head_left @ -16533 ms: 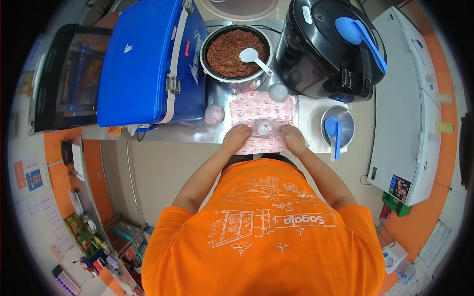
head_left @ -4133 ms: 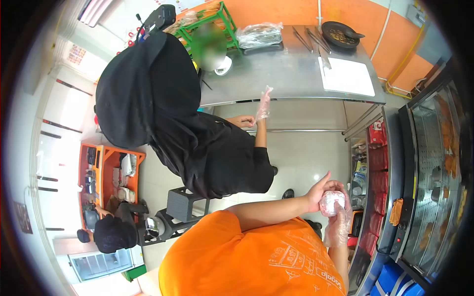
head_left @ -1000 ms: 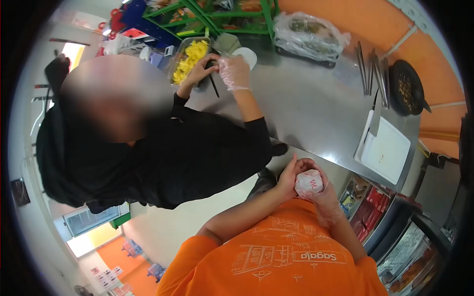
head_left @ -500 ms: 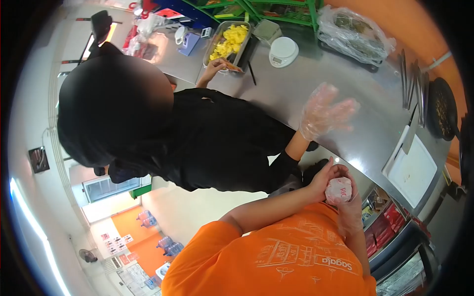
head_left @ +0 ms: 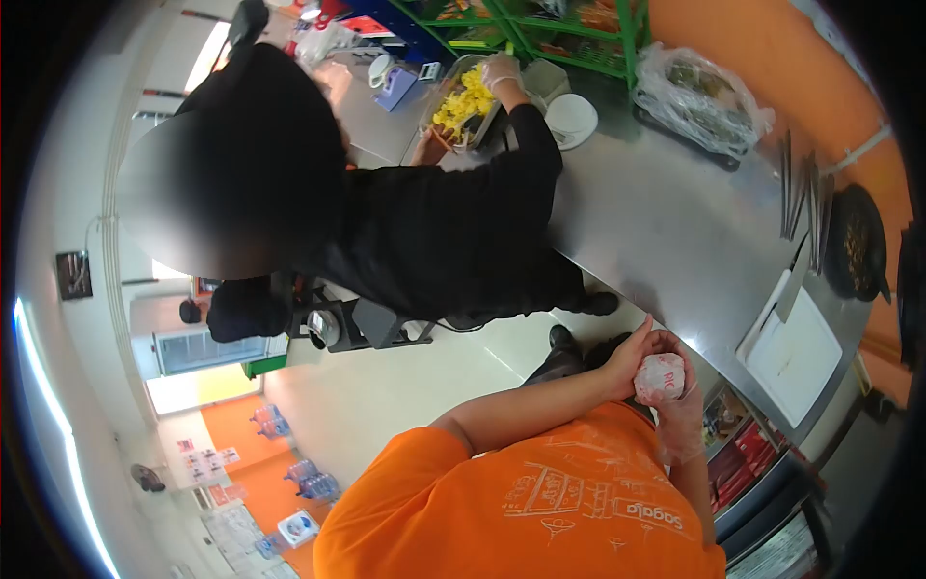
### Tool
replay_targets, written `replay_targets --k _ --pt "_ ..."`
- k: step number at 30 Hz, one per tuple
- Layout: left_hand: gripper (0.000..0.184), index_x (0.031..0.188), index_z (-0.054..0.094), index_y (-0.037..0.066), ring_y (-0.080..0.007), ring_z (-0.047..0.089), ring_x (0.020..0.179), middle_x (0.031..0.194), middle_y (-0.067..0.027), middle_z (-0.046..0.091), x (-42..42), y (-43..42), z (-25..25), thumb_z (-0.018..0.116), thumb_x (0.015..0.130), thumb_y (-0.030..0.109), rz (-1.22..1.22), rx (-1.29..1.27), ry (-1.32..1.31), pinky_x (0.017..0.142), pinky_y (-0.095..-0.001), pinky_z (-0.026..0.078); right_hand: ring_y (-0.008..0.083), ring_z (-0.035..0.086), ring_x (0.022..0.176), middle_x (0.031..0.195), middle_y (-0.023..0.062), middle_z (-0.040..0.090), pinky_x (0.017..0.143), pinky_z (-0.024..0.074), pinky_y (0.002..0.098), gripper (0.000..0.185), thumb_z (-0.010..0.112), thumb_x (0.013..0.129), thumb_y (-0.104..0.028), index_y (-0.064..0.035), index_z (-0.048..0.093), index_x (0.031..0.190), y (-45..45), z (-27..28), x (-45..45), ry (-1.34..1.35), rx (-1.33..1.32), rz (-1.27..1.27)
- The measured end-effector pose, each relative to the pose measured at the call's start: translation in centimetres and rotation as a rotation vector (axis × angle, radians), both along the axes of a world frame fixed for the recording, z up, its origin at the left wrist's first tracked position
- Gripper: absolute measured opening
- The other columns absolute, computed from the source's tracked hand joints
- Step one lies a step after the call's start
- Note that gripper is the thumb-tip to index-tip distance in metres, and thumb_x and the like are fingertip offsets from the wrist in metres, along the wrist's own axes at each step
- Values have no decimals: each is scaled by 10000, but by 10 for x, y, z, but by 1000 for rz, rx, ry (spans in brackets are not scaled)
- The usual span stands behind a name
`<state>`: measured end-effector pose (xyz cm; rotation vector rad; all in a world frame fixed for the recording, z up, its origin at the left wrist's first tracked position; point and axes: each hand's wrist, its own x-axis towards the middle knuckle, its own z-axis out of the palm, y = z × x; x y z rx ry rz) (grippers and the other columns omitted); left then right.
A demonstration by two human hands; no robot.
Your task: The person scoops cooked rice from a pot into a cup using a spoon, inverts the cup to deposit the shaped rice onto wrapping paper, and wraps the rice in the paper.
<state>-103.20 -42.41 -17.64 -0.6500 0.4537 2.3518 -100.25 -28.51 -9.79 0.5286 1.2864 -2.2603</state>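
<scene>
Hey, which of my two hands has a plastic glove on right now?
Your right hand: a clear plastic glove wrinkles around its wrist. Your left hand, also on the paper-wrapped ball, is bare.

On the steel table (head_left: pixel 641 217), 1 black pan (head_left: pixel 870 210) sits near a white cutting board (head_left: pixel 796 365).

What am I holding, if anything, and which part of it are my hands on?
A round bundle wrapped in red-printed white paper, cupped around its sides between your bare left hand and your right hand in a clear plastic glove.
</scene>
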Motion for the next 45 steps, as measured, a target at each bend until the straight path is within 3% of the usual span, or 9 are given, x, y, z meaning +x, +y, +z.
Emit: replay_targets --k 5,11,21,24,28,37,38,41,45 --pt "628 1120 624 69 -198 666 1041 1072 -73 666 2 -19 18 400 1066 654 142 -35 21 975 -362 544 198 641 1176 1359 81 587 815 634 300 921 881 711 -113 -43 449 1522 -15 6 -15 78 -38 156" --pt "660 1211 609 56 -250 659 1129 1169 -110 661 37 -82 22 394 1060 662 330 -58 154 1024 -401 527 194 641 1181 1329 70 599 829 632 297 873 839 701 -14 -50 490 1501 -67 26 -18 106 -90 427" --pt "711 1269 581 48 -352 650 1158 1211 -164 665 199 -166 18 382 1040 691 666 -13 80 1046 -515 517 148 588 1211 1378 38 568 878 575 270 778 793 861 -8 -111 439 1546 -159 40 71 12 -153 902" --pt "733 1291 580 47 -359 643 1186 1239 -162 665 251 -186 41 357 1040 698 736 -126 -36 1061 -526 504 131 575 1222 1375 27 569 931 557 267 785 797 877 -20 -145 433 1561 -185 30 111 26 -250 1031" --pt "753 1325 567 37 -364 627 1221 1274 -162 658 343 -222 19 351 1040 699 995 -110 109 1077 -524 493 132 549 1268 1370 3 583 1023 517 293 828 826 854 -19 -165 436 1569 -241 36 176 103 -237 1246" --pt "771 1355 540 32 -375 613 1235 1303 -174 636 573 -256 40 309 1047 700 1617 -237 20 1061 -551 497 135 566 1247 1373 -2 588 1024 522 305 923 870 815 -37 -136 404 1606 -370 25 365 129 -317 1812" --pt "752 1296 551 26 -333 627 1189 1246 -166 642 588 -257 44 318 1050 698 1681 -250 26 1041 -501 512 131 564 1248 1377 -2 588 1031 516 303 927 872 813 -44 -135 403 1607 -378 32 381 112 -306 1873" --pt "759 1316 540 26 -354 609 1249 1308 -188 630 639 -262 19 296 1052 694 1825 -298 61 1077 -510 494 123 556 1270 1379 -6 599 1042 502 297 842 856 827 -51 -123 460 1567 -407 66 424 52 -165 2029" --pt "773 1390 505 5 -346 569 1317 1384 -192 603 696 -278 46 265 1070 666 1952 -464 -122 1140 -503 440 136 592 1237 1325 4 640 1017 518 303 705 830 839 -33 -108 539 1477 -454 64 483 116 -320 2069"
